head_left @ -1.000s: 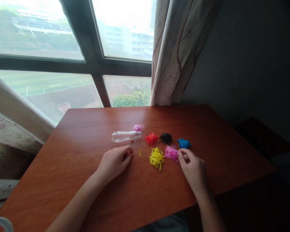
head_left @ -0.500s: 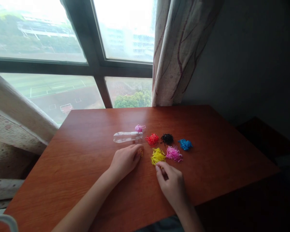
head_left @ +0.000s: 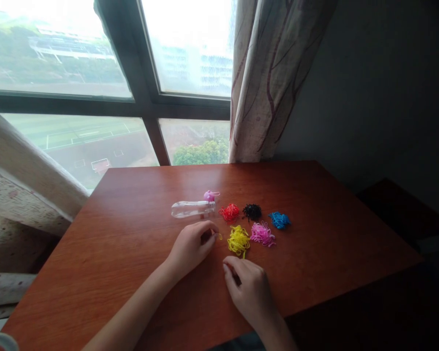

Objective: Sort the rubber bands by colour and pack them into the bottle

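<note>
My left hand (head_left: 192,246) is closed in a pinch on a small yellow rubber band (head_left: 220,237), whose loop sticks out past the fingertips. Just below the pile of yellow rubber bands (head_left: 238,240), my right hand (head_left: 248,288) has thumb and forefinger pressed together; whatever lies between them is too small to make out. Pink rubber bands (head_left: 262,234) are heaped beside the yellow ones. Behind these lie red (head_left: 229,213), black (head_left: 252,211) and blue bands (head_left: 280,220) in separate piles. A clear bottle (head_left: 190,209) rests on its side beyond my left hand, a purple cap (head_left: 209,196) against its neck end.
The brown wooden table (head_left: 131,219) reaches back to a window (head_left: 190,105). Patterned curtains (head_left: 267,83) hang at both sides of the glass. A white curved object (head_left: 2,340) pokes in at the lower left corner.
My right hand has drawn back from the yellow pile, down and to the left. The band in my left hand now shows further out from the fingertips.
</note>
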